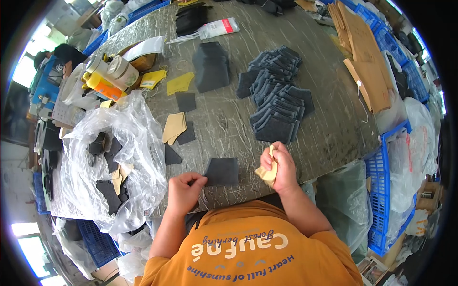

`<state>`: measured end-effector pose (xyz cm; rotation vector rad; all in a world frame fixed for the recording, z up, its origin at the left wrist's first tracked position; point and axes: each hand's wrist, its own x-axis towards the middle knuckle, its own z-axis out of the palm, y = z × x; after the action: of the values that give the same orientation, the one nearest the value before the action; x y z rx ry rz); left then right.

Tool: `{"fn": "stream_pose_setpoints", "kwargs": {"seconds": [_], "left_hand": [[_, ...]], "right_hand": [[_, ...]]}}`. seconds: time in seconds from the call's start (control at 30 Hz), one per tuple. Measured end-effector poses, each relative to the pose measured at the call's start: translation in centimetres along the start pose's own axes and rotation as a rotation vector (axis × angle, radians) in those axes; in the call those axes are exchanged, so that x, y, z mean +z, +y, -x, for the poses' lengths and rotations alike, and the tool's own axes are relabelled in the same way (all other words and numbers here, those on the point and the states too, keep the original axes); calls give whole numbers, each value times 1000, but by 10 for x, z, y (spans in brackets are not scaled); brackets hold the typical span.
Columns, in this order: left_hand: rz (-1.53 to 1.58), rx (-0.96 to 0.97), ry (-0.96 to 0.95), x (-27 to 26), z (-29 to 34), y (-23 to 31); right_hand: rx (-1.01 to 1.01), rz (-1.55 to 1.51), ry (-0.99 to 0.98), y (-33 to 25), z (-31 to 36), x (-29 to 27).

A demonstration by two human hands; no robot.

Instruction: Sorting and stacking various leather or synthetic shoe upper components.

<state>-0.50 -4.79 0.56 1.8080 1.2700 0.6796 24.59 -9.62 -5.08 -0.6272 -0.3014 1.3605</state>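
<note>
Charcoal fabric panel (223, 172) lies below-left of the fanned dark stack (274, 127); left hand (185, 191) touches the panel's edge, pinch unclear; right hand (283, 170) clutches pale-yellow folded piece (267, 174). Uneven fingertip pressure could skew the panel.

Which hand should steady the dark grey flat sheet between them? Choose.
Probably the left hand: it touches the sheet near its lower left corner; the right hand holds a crumpled yellow cloth-like piece.

We see an orange bottle (102, 87) — a white jar (123, 72) beside it, brown paper (372, 78) and a blue crate (379, 200) well to its right.
</note>
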Motion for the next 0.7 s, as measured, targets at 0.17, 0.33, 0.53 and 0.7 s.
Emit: {"fn": "stream_pose_setpoints", "kwargs": {"seconds": [0.17, 0.33, 0.53, 0.7], "left_hand": [[182, -477, -88, -1, -9, -22], [192, -488, -102, 5, -10, -23], [174, -490, -84, 8, -9, -22], [155, -487, -59, 10, -7, -22]], "right_hand": [[-472, 1611, -464, 0, 17, 20], [-555, 1800, -477, 18, 26, 17], [-606, 1854, -496, 22, 26, 12], [-627, 1866, -485, 23, 26, 11]]}}
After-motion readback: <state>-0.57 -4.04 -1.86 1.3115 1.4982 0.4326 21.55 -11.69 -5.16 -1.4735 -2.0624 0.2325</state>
